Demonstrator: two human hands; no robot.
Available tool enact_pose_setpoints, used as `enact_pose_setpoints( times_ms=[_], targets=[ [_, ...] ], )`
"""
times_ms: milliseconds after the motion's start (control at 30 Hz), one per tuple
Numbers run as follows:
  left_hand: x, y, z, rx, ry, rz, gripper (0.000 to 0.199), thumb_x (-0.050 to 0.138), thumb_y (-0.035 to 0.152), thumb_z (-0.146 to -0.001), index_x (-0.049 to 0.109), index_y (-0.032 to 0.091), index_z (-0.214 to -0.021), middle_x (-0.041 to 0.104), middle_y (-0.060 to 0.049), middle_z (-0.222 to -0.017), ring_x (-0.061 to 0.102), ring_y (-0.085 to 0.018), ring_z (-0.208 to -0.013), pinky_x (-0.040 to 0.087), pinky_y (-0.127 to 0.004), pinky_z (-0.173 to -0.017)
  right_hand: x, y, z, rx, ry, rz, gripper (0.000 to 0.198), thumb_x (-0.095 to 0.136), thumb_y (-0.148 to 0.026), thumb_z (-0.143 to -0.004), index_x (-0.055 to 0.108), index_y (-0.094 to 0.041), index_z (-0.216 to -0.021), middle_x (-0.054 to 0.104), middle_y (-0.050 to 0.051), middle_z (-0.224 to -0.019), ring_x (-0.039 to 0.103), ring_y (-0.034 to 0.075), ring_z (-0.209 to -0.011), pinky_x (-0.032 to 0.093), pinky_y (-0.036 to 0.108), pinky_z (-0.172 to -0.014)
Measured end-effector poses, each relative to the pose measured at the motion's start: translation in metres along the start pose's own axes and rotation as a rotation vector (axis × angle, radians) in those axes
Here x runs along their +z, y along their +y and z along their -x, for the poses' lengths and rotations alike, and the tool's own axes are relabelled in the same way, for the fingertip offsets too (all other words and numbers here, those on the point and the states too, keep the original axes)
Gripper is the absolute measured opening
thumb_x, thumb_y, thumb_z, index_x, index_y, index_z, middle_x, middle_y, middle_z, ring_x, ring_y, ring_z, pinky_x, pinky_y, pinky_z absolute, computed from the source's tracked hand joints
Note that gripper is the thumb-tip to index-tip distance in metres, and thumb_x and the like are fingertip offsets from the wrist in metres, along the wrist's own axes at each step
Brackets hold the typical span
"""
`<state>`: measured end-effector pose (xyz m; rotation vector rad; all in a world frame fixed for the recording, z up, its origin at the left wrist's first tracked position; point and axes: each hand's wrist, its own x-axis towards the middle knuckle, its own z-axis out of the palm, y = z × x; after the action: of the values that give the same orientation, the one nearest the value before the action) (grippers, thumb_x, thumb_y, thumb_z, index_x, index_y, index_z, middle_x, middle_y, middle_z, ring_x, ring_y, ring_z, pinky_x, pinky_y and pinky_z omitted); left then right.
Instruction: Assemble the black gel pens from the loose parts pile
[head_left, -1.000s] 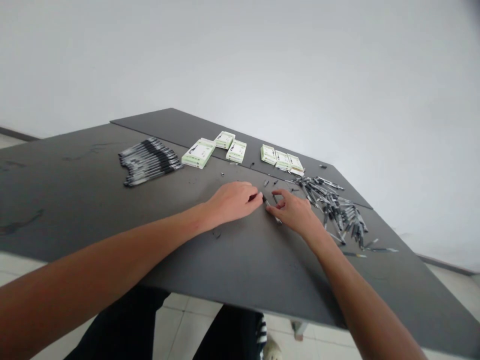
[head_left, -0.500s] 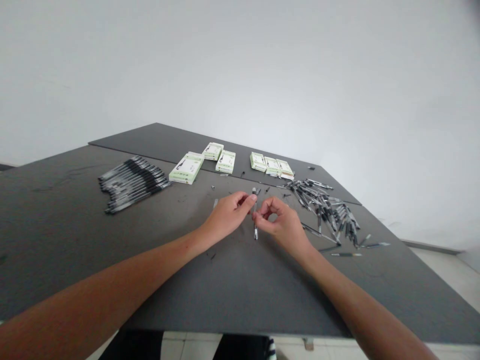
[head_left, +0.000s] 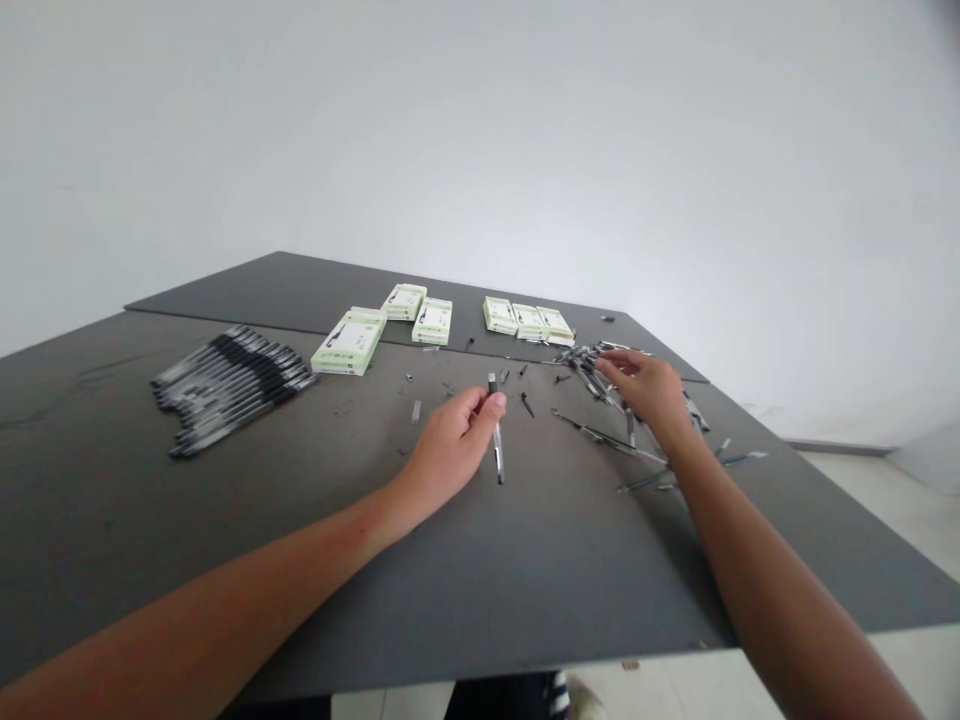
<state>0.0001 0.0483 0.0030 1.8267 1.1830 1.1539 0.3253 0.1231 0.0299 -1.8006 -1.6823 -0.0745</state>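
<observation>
Between the thumb and fingers of my left hand (head_left: 454,437) is a pen (head_left: 499,462) with a clear barrel and dark parts, tilted with its lower end toward me. My right hand (head_left: 646,392) reaches over the heap of loose pens and pen parts (head_left: 589,378) on the right. Its thumb and fingers are apart at the heap's near-left side, with nothing visibly held. Part of the heap is hidden behind this hand and wrist. A small black pen piece (head_left: 527,404) lies on the table between the two hands.
A neat row of assembled pens (head_left: 232,388) lies on the left of the dark table (head_left: 420,590). Green-and-white boxes stand farther back: a larger box (head_left: 350,342) and several smaller boxes (head_left: 433,321). A clear plastic piece (head_left: 415,411) lies beside my left hand.
My right hand has left the pen and moved right and away from me to the heap. My left hand still holds the pen. The whole view has shifted slightly.
</observation>
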Motion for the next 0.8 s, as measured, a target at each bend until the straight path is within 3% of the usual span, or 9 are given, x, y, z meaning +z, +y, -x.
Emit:
enact_pose_setpoints(
  times_ms=[200, 500, 800],
  targets=[
    [0.001, 0.0, 0.001, 0.002, -0.031, -0.013, 0.044, 0.045, 0.056, -0.108, 0.062, 0.022, -0.085, 0.059, 0.002, -0.068, 0.06, -0.018, -0.064, 0.043, -0.031, -0.062, -0.005, 0.048, -0.016, 0.121, -0.093, 0.211, 0.041, 0.07, -0.058, -0.09, 0.086, -0.028, -0.114, 0.085, 0.01, -0.103, 0.076, 0.036, -0.104, 0.052, 0.048, -0.088],
    [0.002, 0.002, 0.003, -0.027, -0.073, -0.019, 0.046, 0.046, 0.06, -0.107, 0.062, 0.022, -0.086, 0.054, 0.004, -0.064, 0.057, -0.018, -0.062, 0.042, -0.031, -0.063, -0.011, 0.083, -0.022, 0.148, -0.177, 0.303, 0.044, 0.071, -0.064, -0.087, 0.087, -0.032, -0.113, 0.085, 0.006, -0.105, 0.076, 0.031, -0.098, 0.05, 0.039, -0.079],
    [0.002, -0.001, 0.006, -0.108, -0.116, 0.064, 0.049, 0.051, 0.066, -0.104, 0.062, 0.022, -0.086, 0.052, 0.005, -0.064, 0.055, -0.016, -0.062, 0.043, -0.027, -0.062, -0.006, 0.089, -0.025, 0.123, -0.228, 0.318, 0.048, 0.067, -0.066, -0.088, 0.087, -0.031, -0.114, 0.085, 0.006, -0.107, 0.076, 0.031, -0.097, 0.05, 0.035, -0.074]
  ],
)
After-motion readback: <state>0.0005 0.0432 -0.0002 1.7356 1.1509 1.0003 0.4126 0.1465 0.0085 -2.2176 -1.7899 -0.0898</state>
